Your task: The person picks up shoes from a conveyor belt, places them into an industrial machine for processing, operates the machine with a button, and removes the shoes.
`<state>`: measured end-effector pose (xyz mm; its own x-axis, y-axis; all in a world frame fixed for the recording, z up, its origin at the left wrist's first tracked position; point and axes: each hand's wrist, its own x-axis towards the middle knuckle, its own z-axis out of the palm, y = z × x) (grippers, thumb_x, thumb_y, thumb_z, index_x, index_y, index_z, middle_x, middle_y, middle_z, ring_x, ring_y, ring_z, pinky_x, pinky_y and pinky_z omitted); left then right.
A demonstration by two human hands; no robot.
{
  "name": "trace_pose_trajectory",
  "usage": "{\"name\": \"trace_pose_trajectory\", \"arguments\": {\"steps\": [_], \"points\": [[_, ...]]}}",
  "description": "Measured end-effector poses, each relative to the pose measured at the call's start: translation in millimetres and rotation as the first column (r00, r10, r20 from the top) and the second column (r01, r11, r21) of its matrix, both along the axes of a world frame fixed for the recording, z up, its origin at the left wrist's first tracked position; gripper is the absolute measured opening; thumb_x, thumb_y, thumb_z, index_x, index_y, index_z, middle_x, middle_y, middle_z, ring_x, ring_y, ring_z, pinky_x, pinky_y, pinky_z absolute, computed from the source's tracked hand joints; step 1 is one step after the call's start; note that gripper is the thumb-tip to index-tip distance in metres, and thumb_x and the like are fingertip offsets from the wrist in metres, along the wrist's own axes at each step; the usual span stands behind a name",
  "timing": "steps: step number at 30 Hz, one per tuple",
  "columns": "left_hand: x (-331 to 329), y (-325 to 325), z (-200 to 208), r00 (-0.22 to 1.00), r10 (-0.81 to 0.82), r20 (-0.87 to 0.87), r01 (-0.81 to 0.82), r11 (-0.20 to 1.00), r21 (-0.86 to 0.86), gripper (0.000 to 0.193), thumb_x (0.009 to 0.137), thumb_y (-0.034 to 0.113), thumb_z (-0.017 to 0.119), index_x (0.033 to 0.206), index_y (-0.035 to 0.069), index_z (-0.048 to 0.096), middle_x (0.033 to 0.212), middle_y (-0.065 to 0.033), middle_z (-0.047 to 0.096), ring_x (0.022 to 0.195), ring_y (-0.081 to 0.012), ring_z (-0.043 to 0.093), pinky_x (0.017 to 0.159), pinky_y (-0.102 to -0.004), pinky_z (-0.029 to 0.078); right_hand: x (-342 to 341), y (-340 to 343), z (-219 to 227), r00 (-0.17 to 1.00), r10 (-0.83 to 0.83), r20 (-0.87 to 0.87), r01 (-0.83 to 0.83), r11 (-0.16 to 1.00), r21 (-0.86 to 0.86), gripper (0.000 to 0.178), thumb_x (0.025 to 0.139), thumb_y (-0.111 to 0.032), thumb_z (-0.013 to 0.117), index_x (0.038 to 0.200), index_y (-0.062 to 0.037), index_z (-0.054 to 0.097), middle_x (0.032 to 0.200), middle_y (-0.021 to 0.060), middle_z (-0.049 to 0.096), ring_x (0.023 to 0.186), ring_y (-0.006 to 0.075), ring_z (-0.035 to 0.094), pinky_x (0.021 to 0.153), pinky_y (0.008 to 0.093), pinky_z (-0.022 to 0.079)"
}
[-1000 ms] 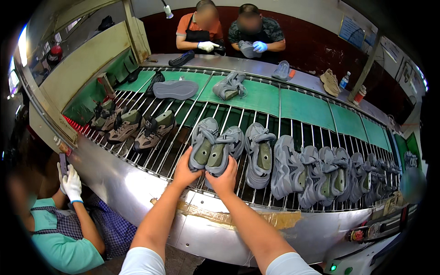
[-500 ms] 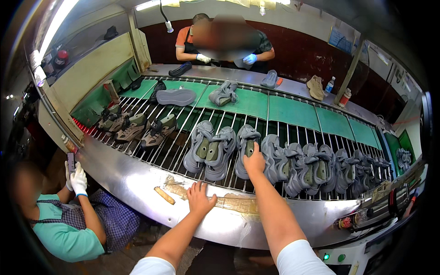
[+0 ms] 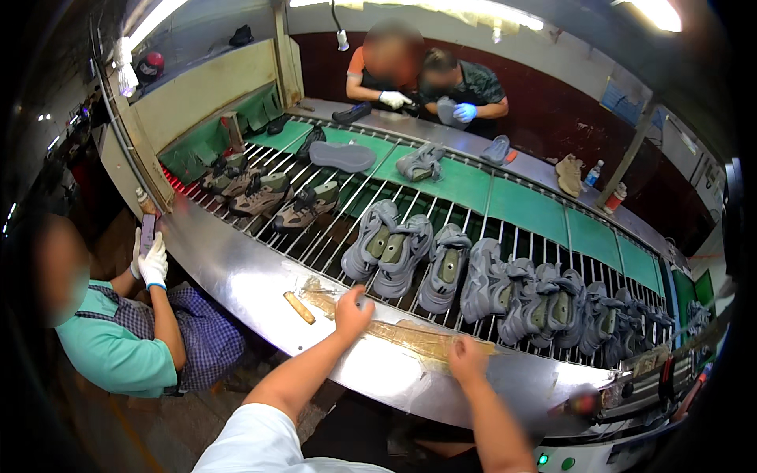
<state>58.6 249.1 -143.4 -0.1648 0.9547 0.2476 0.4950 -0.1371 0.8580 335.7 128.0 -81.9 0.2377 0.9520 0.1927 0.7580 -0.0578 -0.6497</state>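
Steel edging [image 3: 229,256] borders our side of a rack of metal rods [image 3: 323,247], with brown tape [image 3: 414,340] stuck along it. Our left hand [image 3: 354,314] is loosely curled at the rack's near edge, just below a pair of grey shoes [image 3: 404,260] on the rods. Our right hand [image 3: 468,359], fingers bent, is at the tape's right end. We cannot tell whether either grips anything. Just right of the pair sits a single grey shoe [image 3: 440,290].
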Motion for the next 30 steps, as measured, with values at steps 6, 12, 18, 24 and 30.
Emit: {"name": "trace_pose_trajectory", "arguments": {"steps": [6, 12, 18, 24, 30], "points": [[-15, 183, 54, 0.699, -0.07, 0.712, 0.094, 0.996, 0.006, 0.034, 0.088, 0.018, 0.057, 0.119, 0.005, 0.049, 0.1, -0.0073, 0.056, 0.088, -0.0147, 0.055, 0.071, -0.0293, 0.048, 84, -68, -60, 0.976, -0.142, 0.164, 0.174, 0.964, -0.203, 0.021, 0.084, -0.019, 0.06, 0.07, -0.0036, 0.057, 0.061, 0.0123, 0.056, 0.056, 0.0309, 0.055, 0.053, 0.0415, 0.044], [-29, 378, 55, 0.636, 0.173, 0.752, -0.078, 0.984, -0.161, 0.055, 0.083, 0.031, 0.061, 0.13, 0.01, 0.04, 0.117, -0.0058, 0.049, 0.09, -0.0177, 0.051, 0.07, -0.0312, 0.045, 110, -87, -91, 0.87, 0.085, 0.485, 0.065, 0.956, -0.286, 0.018, 0.084, -0.019, 0.059, 0.072, -0.0064, 0.058, 0.064, 0.0116, 0.052, 0.057, 0.0288, 0.049, 0.052, 0.0424, 0.036], [-20, 486, 28, 0.642, 0.389, 0.661, -0.186, 0.915, -0.358, 0.07, 0.076, 0.042, 0.066, 0.133, 0.016, 0.036, 0.129, -0.0085, 0.039, 0.103, -0.0263, 0.044, 0.085, -0.0424, 0.041, 96, -90, -78, 0.907, 0.051, 0.419, 0.248, 0.738, -0.628, 0.017, 0.085, -0.022, 0.059, 0.081, -0.0055, 0.064, 0.077, 0.0148, 0.059, 0.075, 0.0316, 0.056, 0.067, 0.0439, 0.044], [-56, 570, 19, 0.549, 0.516, 0.657, -0.231, 0.85, -0.474, 0.101, 0.076, 0.042, 0.067, 0.149, 0.006, 0.006, 0.152, -0.0175, 0.019, 0.136, -0.0308, 0.03, 0.111, -0.044, 0.023, 96, -78, -73, 0.921, 0.075, 0.382, 0.198, 0.754, -0.626, 0.018, 0.083, -0.025, 0.062, 0.082, -0.0073, 0.065, 0.076, 0.016, 0.061, 0.081, 0.0315, 0.058, 0.068, 0.0447, 0.047], [-36, 621, 21, 0.407, 0.596, 0.692, -0.311, 0.803, -0.509, 0.125, 0.066, 0.04, 0.083, 0.147, 0.007, -0.007, 0.148, -0.022, 0.021, 0.123, -0.0371, 0.045, 0.098, -0.0513, 0.044, 84, -75, -79, 0.944, 0.036, 0.328, 0.197, 0.736, -0.647, 0.021, 0.083, -0.028, 0.062, 0.086, -0.0069, 0.065, 0.077, 0.0153, 0.063, 0.078, 0.0335, 0.06, 0.066, 0.045, 0.048]]}}
